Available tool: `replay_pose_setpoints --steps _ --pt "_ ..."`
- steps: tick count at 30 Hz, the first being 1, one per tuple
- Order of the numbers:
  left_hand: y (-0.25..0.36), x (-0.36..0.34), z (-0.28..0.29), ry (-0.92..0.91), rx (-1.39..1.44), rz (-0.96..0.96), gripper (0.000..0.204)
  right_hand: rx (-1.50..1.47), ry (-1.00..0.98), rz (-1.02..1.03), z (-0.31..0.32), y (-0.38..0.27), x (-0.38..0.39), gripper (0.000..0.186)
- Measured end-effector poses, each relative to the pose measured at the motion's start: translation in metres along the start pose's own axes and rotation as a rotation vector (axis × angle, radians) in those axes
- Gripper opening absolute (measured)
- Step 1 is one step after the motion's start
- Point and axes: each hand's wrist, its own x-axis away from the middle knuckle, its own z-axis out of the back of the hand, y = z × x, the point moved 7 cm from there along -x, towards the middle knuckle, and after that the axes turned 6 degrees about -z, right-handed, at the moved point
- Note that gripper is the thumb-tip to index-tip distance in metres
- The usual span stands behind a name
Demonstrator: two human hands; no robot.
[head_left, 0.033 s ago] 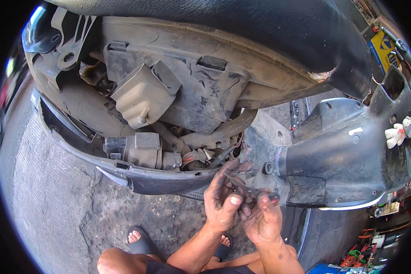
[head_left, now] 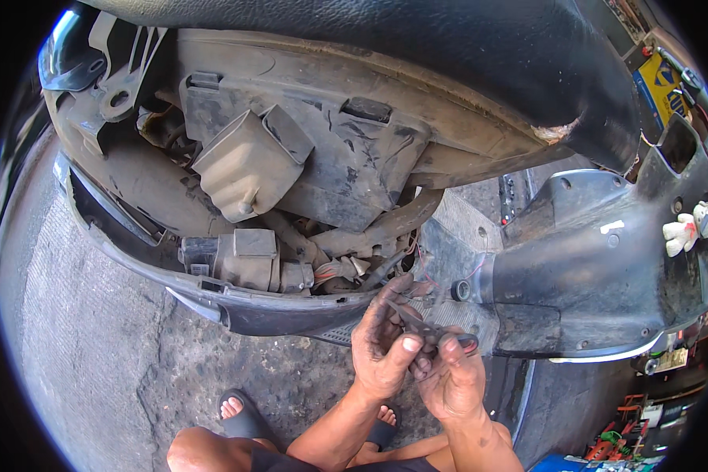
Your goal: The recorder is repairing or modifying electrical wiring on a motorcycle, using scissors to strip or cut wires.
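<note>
In front of the scooter's open side, both my hands are close together with blackened fingers. My left hand (head_left: 381, 346) is curled, thumb and fingers closed around a thin dark strip (head_left: 407, 315) that runs toward the other hand. My right hand (head_left: 455, 381) pinches a small black roll with a reddish inside (head_left: 468, 344), which looks like electrical tape. The fingers hide most of the strip and part of the roll. Just beyond my fingers, thin red wires (head_left: 426, 277) come out of the scooter's body.
A dusty box-shaped cover (head_left: 248, 165) and a wiring connector (head_left: 295, 277) sit in the exposed frame. Overhead is the torn black seat (head_left: 448, 55). The grey lower side panel (head_left: 283, 311) edges the frame; the front leg shield (head_left: 574, 275) stands right, beside a small white plush toy (head_left: 679, 234).
My right thumb and the black roll have shifted very slightly to the left. Otherwise nothing has visibly moved.
</note>
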Motion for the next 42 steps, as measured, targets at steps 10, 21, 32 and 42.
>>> replay_pose_setpoints --steps 10,21,32,42 --pt "0.006 -0.007 0.002 0.112 -0.208 0.041 0.035 1.015 0.429 0.628 -0.007 -0.034 0.014 0.047" --pt "0.002 0.000 0.003 0.198 -0.199 -0.014 0.035 1.706 0.247 0.675 -0.044 -0.041 0.033 0.051" --pt "0.007 -0.001 -0.001 0.201 -0.175 -0.009 0.045 1.636 0.104 0.363 -0.033 -0.045 0.000 0.050" --pt "0.006 0.000 0.003 0.125 -0.216 0.004 0.033 1.536 0.080 -0.046 -0.006 -0.080 0.018 0.051"
